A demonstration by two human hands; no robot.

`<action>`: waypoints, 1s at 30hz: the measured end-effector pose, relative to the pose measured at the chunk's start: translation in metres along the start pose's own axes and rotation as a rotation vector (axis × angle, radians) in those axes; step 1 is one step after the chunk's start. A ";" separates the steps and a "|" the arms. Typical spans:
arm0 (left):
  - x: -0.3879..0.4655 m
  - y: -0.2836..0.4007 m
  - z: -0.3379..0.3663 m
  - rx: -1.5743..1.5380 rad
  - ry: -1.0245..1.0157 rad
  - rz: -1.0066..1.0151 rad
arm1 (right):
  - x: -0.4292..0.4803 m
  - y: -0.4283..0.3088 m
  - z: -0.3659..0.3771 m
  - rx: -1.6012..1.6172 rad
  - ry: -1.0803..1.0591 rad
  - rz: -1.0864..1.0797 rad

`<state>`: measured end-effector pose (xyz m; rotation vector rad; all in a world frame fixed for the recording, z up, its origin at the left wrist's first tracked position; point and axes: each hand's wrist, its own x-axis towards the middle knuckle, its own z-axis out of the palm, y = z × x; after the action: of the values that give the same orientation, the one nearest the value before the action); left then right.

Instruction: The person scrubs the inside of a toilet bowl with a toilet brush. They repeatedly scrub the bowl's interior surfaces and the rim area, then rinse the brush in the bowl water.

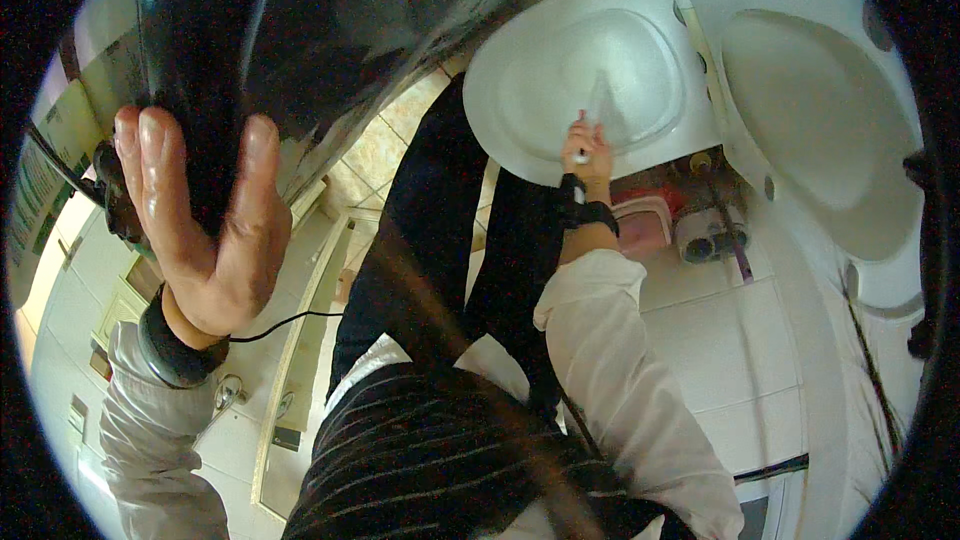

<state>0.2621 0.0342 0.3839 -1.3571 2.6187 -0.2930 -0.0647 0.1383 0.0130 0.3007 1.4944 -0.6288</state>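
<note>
My left hand is raised at the left with the thumb and fingers spread, close in front of a large glossy black thing; I cannot tell whether they touch. A dark band circles that wrist. My right hand is low over the near edge of a white oval toilet lid, fingers bent. A small whitish spot shows at its fingers, too small to identify. Dark straps are around the right wrist. Beyond the lid, at the right, is a large white fixture with an oval recess.
Below the toilet lid are a pink basin and a grey two-holed object. Beige floor tiles show beside my dark-trousered legs. A thin black cable runs from near my left wrist. A framed glass panel stands at the lower left.
</note>
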 end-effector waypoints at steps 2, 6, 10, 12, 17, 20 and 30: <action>0.001 -0.001 -0.001 -0.027 0.006 -0.003 | -0.008 0.005 0.008 -0.275 0.036 -0.046; 0.002 -0.001 0.000 -0.103 0.079 -0.078 | -0.045 -0.053 -0.030 -1.863 0.116 -0.585; -0.001 -0.002 0.001 -0.151 0.091 -0.121 | -0.103 -0.137 -0.097 -2.304 0.089 -0.853; -0.003 -0.006 0.000 -0.181 0.062 -0.128 | -0.120 -0.148 -0.104 -2.348 0.123 -0.694; -0.002 -0.013 0.000 -0.159 0.096 -0.122 | -0.113 -0.034 -0.041 -1.540 -0.089 -0.436; -0.001 -0.012 0.002 -0.160 0.110 -0.126 | -0.085 0.034 0.000 -1.581 -0.139 -0.693; -0.003 -0.015 0.004 -0.122 0.110 -0.094 | -0.125 0.038 -0.021 -1.518 -0.121 -0.605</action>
<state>0.2770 0.0279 0.3838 -1.5491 2.7061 -0.2299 -0.0559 0.2056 0.1262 -1.3522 1.5460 0.1650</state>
